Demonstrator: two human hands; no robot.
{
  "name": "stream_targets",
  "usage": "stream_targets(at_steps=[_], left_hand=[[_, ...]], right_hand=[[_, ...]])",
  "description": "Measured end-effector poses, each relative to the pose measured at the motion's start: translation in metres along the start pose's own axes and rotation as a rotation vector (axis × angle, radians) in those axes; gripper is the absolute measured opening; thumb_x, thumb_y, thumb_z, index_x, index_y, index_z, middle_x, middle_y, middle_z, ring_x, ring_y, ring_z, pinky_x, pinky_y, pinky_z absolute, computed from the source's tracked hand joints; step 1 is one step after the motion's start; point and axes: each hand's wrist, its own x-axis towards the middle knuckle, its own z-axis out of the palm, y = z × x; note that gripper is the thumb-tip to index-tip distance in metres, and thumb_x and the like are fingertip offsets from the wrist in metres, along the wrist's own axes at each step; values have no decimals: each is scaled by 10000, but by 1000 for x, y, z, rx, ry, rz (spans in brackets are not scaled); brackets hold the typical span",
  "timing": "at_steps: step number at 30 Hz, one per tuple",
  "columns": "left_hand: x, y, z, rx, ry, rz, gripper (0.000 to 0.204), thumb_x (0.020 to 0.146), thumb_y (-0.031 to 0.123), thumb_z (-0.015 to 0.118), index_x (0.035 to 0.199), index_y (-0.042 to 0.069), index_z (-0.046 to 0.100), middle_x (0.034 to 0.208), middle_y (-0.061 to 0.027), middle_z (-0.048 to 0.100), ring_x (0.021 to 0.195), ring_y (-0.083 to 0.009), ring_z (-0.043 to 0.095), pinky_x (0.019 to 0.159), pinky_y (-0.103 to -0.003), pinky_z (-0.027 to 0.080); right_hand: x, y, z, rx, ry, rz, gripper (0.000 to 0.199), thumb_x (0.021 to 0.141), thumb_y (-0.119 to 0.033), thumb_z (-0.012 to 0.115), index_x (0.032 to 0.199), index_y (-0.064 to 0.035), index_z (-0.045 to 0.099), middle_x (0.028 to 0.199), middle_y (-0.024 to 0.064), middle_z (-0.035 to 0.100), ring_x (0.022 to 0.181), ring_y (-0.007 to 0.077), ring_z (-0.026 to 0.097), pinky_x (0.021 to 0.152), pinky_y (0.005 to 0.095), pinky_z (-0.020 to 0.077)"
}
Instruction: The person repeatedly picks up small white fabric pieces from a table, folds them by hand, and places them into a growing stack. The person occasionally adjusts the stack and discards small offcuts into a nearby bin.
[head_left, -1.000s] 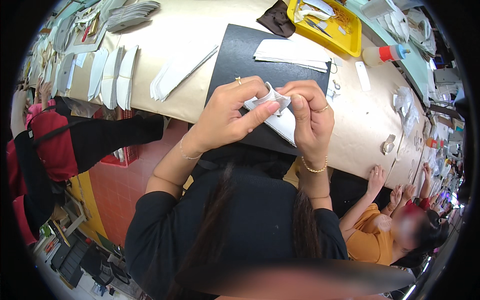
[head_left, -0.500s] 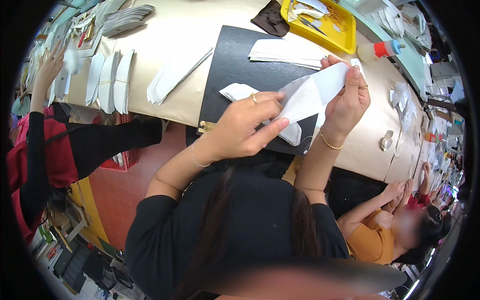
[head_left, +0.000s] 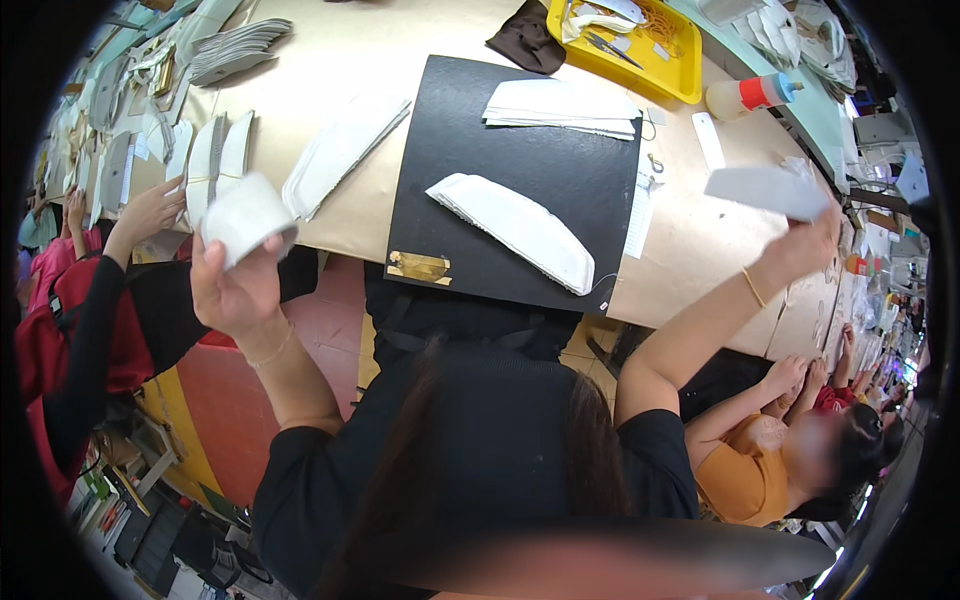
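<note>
A curled white piece [head_left: 245,212] is gripped in your left hand [head_left: 236,290], raised off the table's near edge on your left. Your right hand [head_left: 808,240], blurred, grips one end of a flat white piece [head_left: 755,188] far out to your right, over the table [head_left: 690,240]. Between your hands, a slanted white stack [head_left: 520,230] lies on the black board [head_left: 440,130], with a second white stack [head_left: 560,106] across the board's far part. Beyond are a dark cloth [head_left: 525,40], a yellow tray [head_left: 678,78] and a bottle [head_left: 745,97].
</note>
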Motion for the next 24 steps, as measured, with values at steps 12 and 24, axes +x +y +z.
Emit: stream_targets(at_steps=[12,24], left_hand=[[22,-61,-95,863,314,-501,223,935,193,620,805,18,575,744,-70,641,491,-114,577,398,-233,405],[5,-45,-63,1863,163,-415,421,890,369,713,725,10,570,566,-24,540,547,-126,529,535,-262,438]], right_hand=[[-79,-32,150,-59,-650,-674,223,960,-206,647,1099,-47,719,983,83,706,859,161,651,735,287,519],[-206,8,194,-327,-1336,-865,463,838,-375,724,1159,-45,674,1238,149,618,1159,328,566,978,410,473]])
